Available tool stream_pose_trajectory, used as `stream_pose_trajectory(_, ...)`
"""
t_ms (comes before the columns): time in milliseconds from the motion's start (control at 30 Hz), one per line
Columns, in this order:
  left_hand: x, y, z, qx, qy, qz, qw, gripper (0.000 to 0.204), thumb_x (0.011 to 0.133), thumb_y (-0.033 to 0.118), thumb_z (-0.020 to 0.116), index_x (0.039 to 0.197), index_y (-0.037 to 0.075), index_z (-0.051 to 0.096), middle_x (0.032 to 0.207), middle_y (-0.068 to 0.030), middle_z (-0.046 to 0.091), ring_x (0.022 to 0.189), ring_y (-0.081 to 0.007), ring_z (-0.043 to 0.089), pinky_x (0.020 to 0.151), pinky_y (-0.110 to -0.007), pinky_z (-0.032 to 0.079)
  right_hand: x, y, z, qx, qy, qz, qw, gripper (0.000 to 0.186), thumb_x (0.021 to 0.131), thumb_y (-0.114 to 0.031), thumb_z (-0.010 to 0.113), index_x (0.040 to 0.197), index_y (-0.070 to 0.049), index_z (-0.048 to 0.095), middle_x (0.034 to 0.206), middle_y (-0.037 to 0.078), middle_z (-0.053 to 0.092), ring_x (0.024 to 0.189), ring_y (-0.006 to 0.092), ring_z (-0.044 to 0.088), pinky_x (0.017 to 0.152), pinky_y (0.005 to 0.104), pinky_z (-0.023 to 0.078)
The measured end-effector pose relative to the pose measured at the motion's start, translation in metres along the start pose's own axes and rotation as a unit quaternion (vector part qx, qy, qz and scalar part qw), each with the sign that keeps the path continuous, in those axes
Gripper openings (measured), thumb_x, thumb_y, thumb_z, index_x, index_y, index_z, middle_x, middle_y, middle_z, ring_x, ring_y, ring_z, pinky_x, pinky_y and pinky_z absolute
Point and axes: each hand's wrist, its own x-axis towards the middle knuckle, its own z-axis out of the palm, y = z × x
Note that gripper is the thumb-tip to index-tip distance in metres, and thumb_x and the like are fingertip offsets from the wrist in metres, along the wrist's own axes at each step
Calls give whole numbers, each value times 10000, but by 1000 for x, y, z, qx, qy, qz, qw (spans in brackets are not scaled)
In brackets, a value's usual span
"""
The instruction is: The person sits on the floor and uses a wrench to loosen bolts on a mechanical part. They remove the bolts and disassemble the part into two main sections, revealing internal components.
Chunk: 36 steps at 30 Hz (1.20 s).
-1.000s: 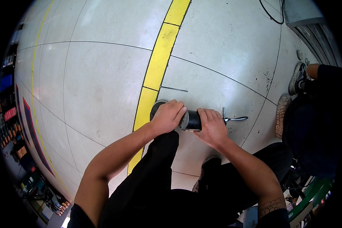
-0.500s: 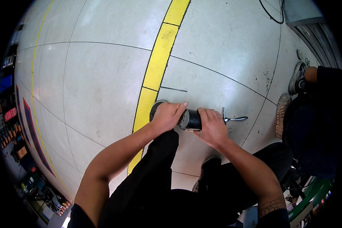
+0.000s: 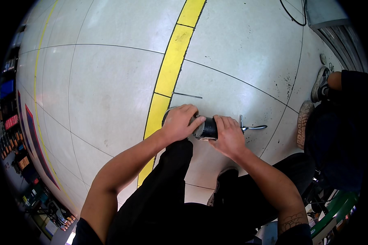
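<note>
My left hand [image 3: 180, 122] is closed on the grey-rimmed left portion of a black cylindrical part [image 3: 208, 128], held low over the floor. My right hand [image 3: 229, 134] wraps round the cylinder's right portion. A chrome handled tool [image 3: 254, 127] shows just right of my right fingers; whether it is joined to the part I cannot tell. Above my hands, a thin metal rod [image 3: 188, 95] lies on the floor beside the yellow stripe [image 3: 171, 61]. The far left end of the part is mostly hidden by my left hand.
At the right, a person in dark clothing [image 3: 331, 134] crouches, with two shoes [image 3: 305, 122] showing. A grey metal fixture [image 3: 327, 32] and black hose [image 3: 294, 18] are at the upper right. Racks of tools [image 3: 12, 143] line the far left; green equipment [image 3: 333, 210] is at lower right.
My left thumb has shifted down and right onto the cylinder's rim, and its fingers have adjusted slightly. My right hand stays in place.
</note>
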Motion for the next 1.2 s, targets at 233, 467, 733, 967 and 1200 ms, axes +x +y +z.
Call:
stream_pose_trajectory(233, -1, 1, 2, -3, -3, -11, 1000, 354, 1138, 244, 612, 870, 13, 614, 754, -232, 636, 726, -477, 636, 693, -563, 491, 1, 1, 0, 2, -8, 3, 1000, 850, 726, -274, 986, 1429, -6, 590, 1291, 160, 702, 1227, 345, 673, 1098, 480, 518)
stream_pose_trajectory(467, -7, -5, 3, -27, 9, -27, 999, 371, 1135, 223, 611, 845, -7, 587, 713, -242, 594, 657, -466, 595, 639, -537, 472, 1, -2, -2, -7, -9, -8, 1000, 858, 727, -291, 995, 1429, 1, 598, 1280, 170, 710, 1225, 371, 680, 1092, 492, 530)
stream_pose_trajectory(733, -12, -22, -20, -83, 22, -88, 992, 401, 1153, 194, 606, 842, -36, 502, 684, -219, 422, 609, -318, 332, 565, -436, 398, 2, -1, -1, 3, -8, 8, 1000, 855, 730, -272, 993, 1436, 1, 594, 1296, 170, 706, 1228, 372, 678, 1092, 487, 532)
stream_pose_trajectory(967, -17, -56, -64, -100, 52, -146, 983, 419, 1160, 231, 590, 843, -38, 545, 698, -255, 491, 589, -354, 435, 590, -440, 433, 3, -3, -4, 11, -11, 27, 1000, 856, 741, -281, 992, 1440, 5, 590, 1320, 186, 706, 1242, 380, 677, 1096, 497, 538)
stream_pose_trajectory(1200, -2, -94, -83, -19, 70, -168, 983, 417, 1208, 304, 484, 968, -25, 574, 763, -272, 595, 688, -456, 573, 693, -515, 487, 4, -6, -6, -6, -10, 32, 999, 866, 758, -357, 998, 1435, 4, 597, 1306, 192, 708, 1218, 389, 688, 1086, 490, 542)
